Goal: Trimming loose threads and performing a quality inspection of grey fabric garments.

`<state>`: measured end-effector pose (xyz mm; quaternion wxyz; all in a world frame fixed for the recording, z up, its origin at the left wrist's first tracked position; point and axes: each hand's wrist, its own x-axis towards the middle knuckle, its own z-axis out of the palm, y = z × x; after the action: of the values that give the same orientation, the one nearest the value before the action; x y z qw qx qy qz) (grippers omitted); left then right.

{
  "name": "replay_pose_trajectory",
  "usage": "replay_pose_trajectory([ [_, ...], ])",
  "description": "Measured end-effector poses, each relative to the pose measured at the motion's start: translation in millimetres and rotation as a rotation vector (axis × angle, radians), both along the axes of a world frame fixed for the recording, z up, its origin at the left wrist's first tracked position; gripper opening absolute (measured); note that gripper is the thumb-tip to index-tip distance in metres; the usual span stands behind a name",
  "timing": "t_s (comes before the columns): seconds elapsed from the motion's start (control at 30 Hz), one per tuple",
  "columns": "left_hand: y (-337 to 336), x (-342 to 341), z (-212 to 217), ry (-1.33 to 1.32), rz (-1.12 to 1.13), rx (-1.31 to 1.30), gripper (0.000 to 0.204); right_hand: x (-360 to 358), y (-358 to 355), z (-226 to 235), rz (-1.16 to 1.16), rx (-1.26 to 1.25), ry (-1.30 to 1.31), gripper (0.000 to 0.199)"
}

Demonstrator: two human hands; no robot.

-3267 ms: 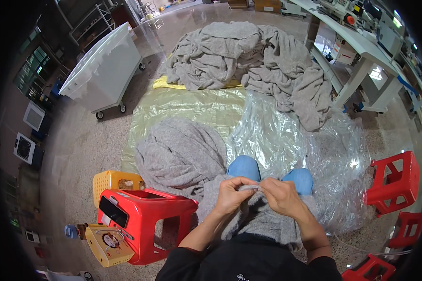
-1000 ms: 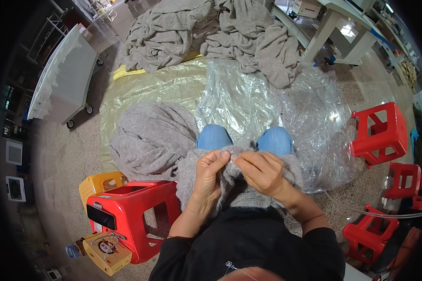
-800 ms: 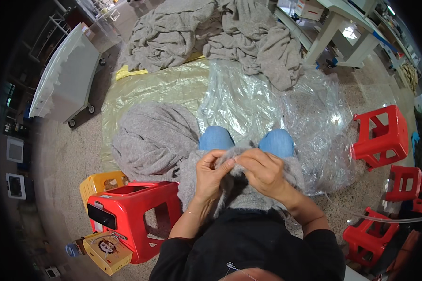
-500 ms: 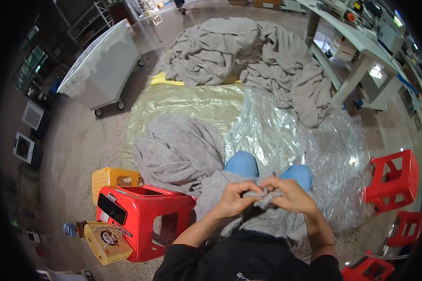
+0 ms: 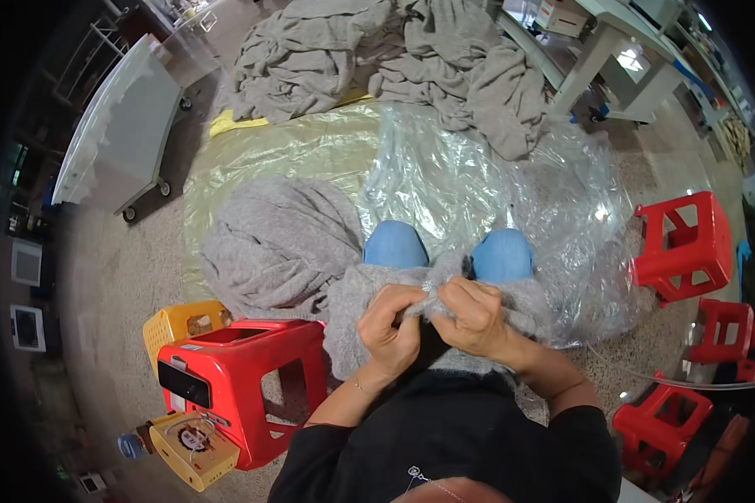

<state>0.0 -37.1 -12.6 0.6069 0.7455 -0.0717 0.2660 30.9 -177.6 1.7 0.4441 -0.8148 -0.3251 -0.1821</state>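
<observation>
Grey fuzzy knit fabric lies across my lap, over both thighs. My left hand is closed, thumb and fingers pinching a piece of it. Close beside it, my right hand grips the same fabric in curled fingers. A short stretch of cloth bunches up between the two hands, just in front of my black shirt. Whether the pinched part is an edge or a seam, I cannot make out. A large rounded heap of the same grey fabric rests to the left of my knees.
A red stool at my left bears a phone, with a yellow box against it. More red stools stand right. Plastic sheeting covers the floor ahead, below a far fabric pile. A white wheeled cart stands far left.
My view has tilted down and shifted right, so the surroundings sit higher and further left. Both hands keep hold of the fabric; the fingers have curled in more tightly around it.
</observation>
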Motion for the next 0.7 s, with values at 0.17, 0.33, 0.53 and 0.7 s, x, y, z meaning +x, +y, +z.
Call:
replay_pose_trajectory([
  [0.17,-0.8,6.9,-0.2,0.116,-0.031,-0.056,0.027,2.0,0.8,-10.8,-0.142,0.004,-0.067,0.021],
  [0.33,31.6,8.8,-27.0,0.446,-0.205,-0.035,0.028,17.4,-17.2,-4.5,-0.097,0.166,0.173,0.026],
  [0.53,65.9,3.5,-29.0,0.747,-0.271,-0.635,0.005,30.6,-58.9,-18.1,-0.079,0.419,0.868,0.023],
  [0.7,35.1,9.7,-6.3,0.669,-0.375,-0.63,0.007,25.9,-11.2,16.0,0.069,-0.021,0.29,0.021],
])
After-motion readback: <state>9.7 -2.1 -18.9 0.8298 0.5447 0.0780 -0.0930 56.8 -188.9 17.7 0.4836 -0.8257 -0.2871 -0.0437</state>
